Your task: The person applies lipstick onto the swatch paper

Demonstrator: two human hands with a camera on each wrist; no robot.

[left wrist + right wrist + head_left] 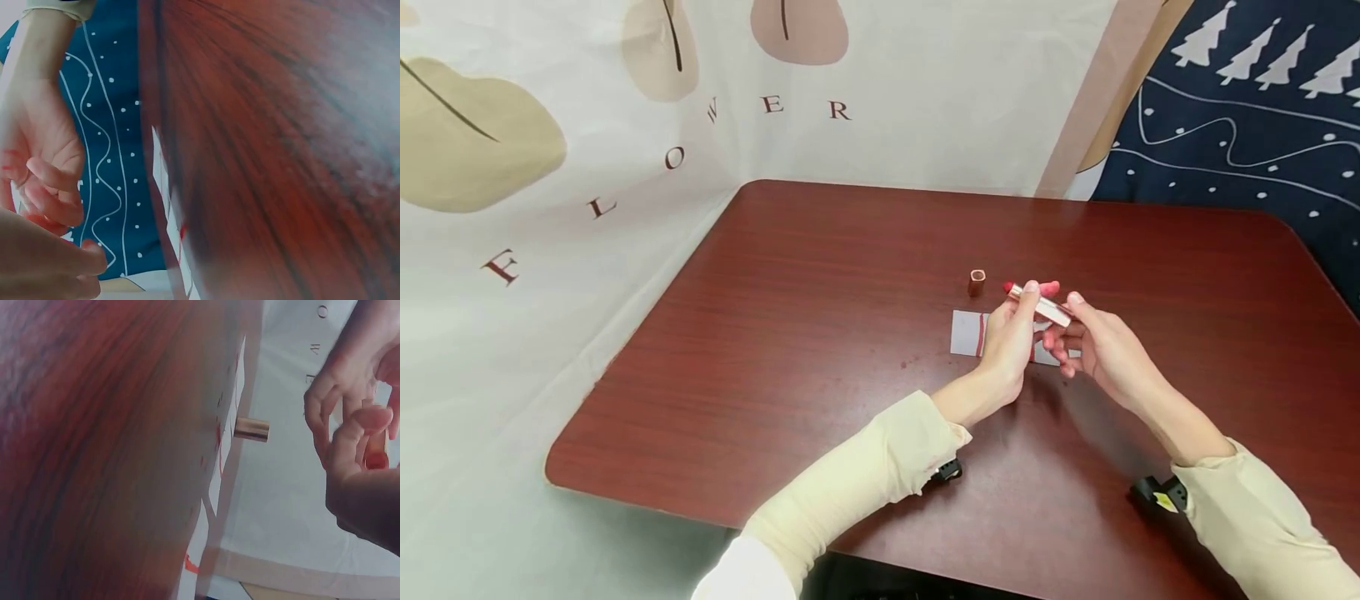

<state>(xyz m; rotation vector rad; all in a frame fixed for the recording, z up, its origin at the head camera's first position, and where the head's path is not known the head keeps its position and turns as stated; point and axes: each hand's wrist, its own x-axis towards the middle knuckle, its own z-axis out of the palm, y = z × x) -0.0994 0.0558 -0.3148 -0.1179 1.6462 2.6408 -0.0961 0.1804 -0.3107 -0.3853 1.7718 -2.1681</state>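
An uncapped lipstick with a red tip and a shiny tube is held above the table between both hands. My left hand holds it near the red end, thumb along the tube. At the base end, the thumb and fingers of my right hand pinch the tube; its other fingers are loosely curled. Reddish smears show on the right fingers. In the right wrist view, the lipstick is partly hidden by fingers. White paper with red strokes lies beneath the hands, partly covered by them.
A lipstick cap stands upright on the brown table, just beyond the paper. A pale printed cloth hangs behind the table and along its left side, a dark blue one at the back right.
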